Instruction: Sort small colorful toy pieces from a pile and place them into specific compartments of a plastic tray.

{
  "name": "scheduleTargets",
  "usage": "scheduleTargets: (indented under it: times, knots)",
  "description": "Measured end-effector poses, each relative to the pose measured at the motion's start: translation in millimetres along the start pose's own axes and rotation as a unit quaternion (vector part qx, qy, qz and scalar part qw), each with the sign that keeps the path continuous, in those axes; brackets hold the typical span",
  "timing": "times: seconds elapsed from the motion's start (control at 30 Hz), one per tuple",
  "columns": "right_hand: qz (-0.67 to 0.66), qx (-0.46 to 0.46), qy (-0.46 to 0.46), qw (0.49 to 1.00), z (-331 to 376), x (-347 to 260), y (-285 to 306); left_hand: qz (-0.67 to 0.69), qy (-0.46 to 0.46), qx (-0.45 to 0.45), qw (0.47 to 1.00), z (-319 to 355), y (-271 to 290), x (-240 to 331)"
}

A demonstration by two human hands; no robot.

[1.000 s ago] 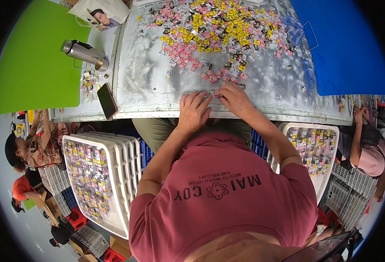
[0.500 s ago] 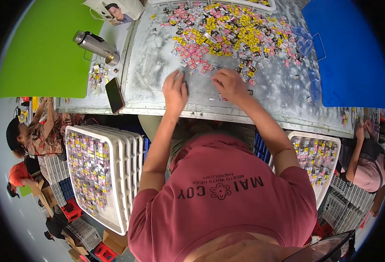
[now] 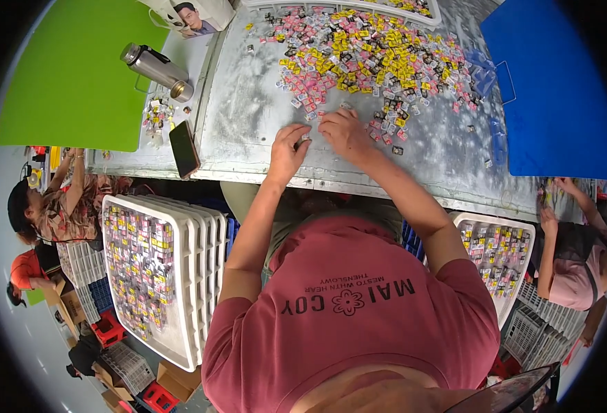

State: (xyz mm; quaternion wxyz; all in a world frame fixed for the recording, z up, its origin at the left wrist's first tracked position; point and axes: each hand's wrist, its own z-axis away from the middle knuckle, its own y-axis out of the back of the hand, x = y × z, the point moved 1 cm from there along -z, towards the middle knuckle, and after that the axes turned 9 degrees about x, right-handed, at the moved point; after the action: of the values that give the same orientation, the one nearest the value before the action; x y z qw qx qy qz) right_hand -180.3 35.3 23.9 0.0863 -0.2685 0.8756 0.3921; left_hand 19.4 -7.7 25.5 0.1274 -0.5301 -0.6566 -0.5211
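A broad heap of small rectangular pieces (image 3: 379, 51) in yellow, pink, black and white covers the far middle of the grey metal table (image 3: 241, 103). At the heap's near edge, my left hand (image 3: 287, 155) is closed, its thumb and fingers pinching a small pale piece (image 3: 306, 137). Just to the right and slightly farther off, my right hand (image 3: 348, 140) has its fingers bent down together near the closest loose pieces; whatever is under its fingertips is hidden. A narrow gap separates the two hands. One dark piece (image 3: 398, 150) lies alone right of my right wrist.
A phone (image 3: 183, 149) and a steel flask (image 3: 157, 69) lie at left by a green board (image 3: 76, 69). A blue board (image 3: 558, 89) stands at right. Filled white trays flank me, a stack (image 3: 186, 275) left and another tray (image 3: 528, 275) right. Co-workers sit at both sides.
My hands have come closer together: the left moved right and a little nearer, the right moved left. The pinkish piece beside my right hand no longer shows.
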Motion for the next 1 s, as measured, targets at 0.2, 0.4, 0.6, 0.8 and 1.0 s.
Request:
scheduleTargets:
  times: [0.2, 0.4, 0.6, 0.8, 1.0]
  knots:
    - [-0.130, 0.000, -0.082, 0.988, -6.8, -4.5, 3.0, 0.016, -0.003, -0.015, 1.000, -5.4, -3.2, -0.9]
    - [-0.029, 0.006, -0.047, 0.998, -6.8, 21.1, 11.8, 0.031, -0.040, -0.044, 0.998, -6.5, -9.7, -4.1]
    - [0.108, 0.013, -0.113, 0.988, -9.4, 45.0, 29.8, 0.049, -0.032, -0.043, 0.997, -9.3, -11.1, 2.1]
    - [0.145, 0.043, -0.120, 0.981, -27.2, 68.9, 18.7, 0.047, -0.058, -0.059, 0.995, -22.6, -25.0, 11.4]
    - [0.123, 0.004, -0.070, 0.990, -22.4, 54.6, 13.6, 0.025, -0.080, -0.023, 0.996, -29.0, -36.1, 5.7]
